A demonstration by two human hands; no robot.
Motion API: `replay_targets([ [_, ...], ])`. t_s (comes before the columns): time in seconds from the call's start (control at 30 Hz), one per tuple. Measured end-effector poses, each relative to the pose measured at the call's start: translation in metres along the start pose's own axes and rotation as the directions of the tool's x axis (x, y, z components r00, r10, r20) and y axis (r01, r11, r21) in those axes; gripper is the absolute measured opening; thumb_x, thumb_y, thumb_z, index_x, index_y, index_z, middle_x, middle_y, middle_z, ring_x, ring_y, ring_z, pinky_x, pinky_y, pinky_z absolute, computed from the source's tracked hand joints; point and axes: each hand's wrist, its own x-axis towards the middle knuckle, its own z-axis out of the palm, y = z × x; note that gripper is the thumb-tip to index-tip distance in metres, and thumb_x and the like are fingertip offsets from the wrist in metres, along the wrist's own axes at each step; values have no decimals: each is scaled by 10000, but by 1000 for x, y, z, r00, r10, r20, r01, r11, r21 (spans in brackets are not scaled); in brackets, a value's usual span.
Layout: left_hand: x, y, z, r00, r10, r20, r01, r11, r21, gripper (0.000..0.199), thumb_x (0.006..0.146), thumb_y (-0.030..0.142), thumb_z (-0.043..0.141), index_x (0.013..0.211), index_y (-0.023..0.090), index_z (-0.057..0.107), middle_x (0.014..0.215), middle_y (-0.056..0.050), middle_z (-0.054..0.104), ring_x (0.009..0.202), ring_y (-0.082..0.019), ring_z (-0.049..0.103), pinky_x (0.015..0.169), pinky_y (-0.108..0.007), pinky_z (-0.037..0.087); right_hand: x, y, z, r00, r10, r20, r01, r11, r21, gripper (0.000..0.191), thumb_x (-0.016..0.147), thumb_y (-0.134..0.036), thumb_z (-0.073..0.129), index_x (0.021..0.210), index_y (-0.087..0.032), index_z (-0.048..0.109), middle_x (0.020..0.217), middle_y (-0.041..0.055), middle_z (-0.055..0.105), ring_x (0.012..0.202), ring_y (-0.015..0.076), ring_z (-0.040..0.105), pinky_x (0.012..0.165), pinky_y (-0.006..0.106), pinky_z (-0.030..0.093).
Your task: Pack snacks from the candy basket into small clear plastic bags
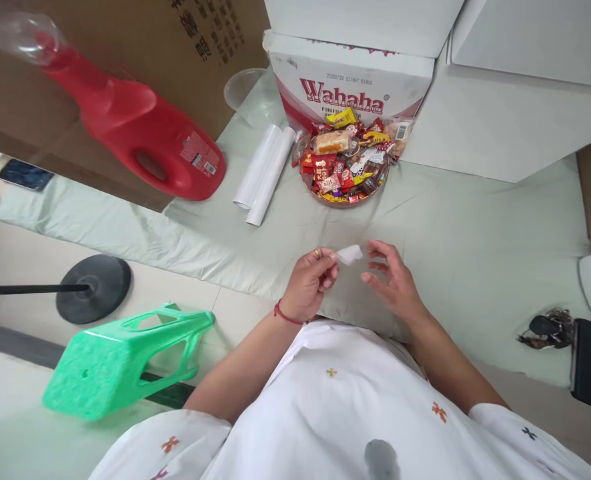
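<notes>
Presently, in the head view, the person's left hand (307, 283) pinches a small white piece (350, 255) between the thumb and the fingers; of which material it is, one cannot tell. The right hand (394, 281) is open, its fingers apart and lightly curved, just beside the free end of this piece. Both hands are above the pale green cloth (485, 247), near its front edge. Beyond them, a round dish (343, 203) full of wrapped snacks (333, 163) stands before a Wahaha carton (350, 73). Two white rolls (264, 175) lie left of the dish, and a red bottle (120, 120) is farther left.
</notes>
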Motion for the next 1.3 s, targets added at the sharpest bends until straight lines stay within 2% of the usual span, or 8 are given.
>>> replay_targets([
  [0.2,2,-1,-16,969,-130,210,131,991,12,421,655,405,893,766,161,569,542,48,523,439,-26,356,444,-188,157,14,-8,16,941,263,212,-324,878,352,367,844,-581,769,898,-224,703,693,-17,593,598,133,517,552,281,452],
  [0.3,4,-7,-16,981,-102,168,94,994,54,490,696,535,861,770,173,539,606,30,560,464,-39,402,435,-189,164,8,-5,17,949,298,107,-317,890,328,358,846,-568,768,894,-220,698,708,-17,606,605,130,507,554,274,426],
  [0.47,8,-34,0,994,-59,94,36,973,228,576,706,695,803,832,178,584,740,17,595,546,-64,468,447,-201,246,-5,1,20,976,136,-173,-137,991,5,245,928,-475,699,941,-230,688,841,8,668,759,158,575,717,300,475],
  [0.6,13,-44,-2,986,-29,165,-2,983,183,503,697,601,848,753,164,607,686,15,603,535,-57,424,489,-224,263,-5,-1,19,971,188,-145,-169,976,136,278,897,-503,732,949,-235,677,828,5,652,735,152,566,693,294,483],
  [0.77,12,-42,-15,959,-132,250,101,986,131,458,693,535,868,760,164,607,726,-15,656,541,-67,471,491,-232,236,4,-3,9,907,389,-159,-316,880,355,431,803,-637,757,899,-238,623,693,-33,523,560,115,400,498,255,358],
  [0.9,10,-47,-8,979,-94,181,66,986,153,542,750,665,782,758,182,537,703,19,592,518,-59,439,480,-228,224,2,-1,7,921,290,-261,-241,949,203,383,821,-578,769,882,-235,608,743,-22,549,653,133,473,600,269,423],
  [1.03,16,-55,6,992,-19,127,-2,986,168,557,756,700,761,808,183,559,709,29,580,517,-59,434,488,-233,244,-9,2,14,961,203,-188,-197,979,51,295,887,-510,733,884,-237,620,755,-21,563,695,142,503,655,283,435],
  [1.3,24,-58,5,993,9,117,-16,998,54,540,710,637,830,773,183,545,645,41,581,477,-48,413,477,-232,216,-18,2,3,961,270,-57,-252,942,221,347,825,-526,797,970,-228,694,892,21,696,799,161,611,771,318,516],
])
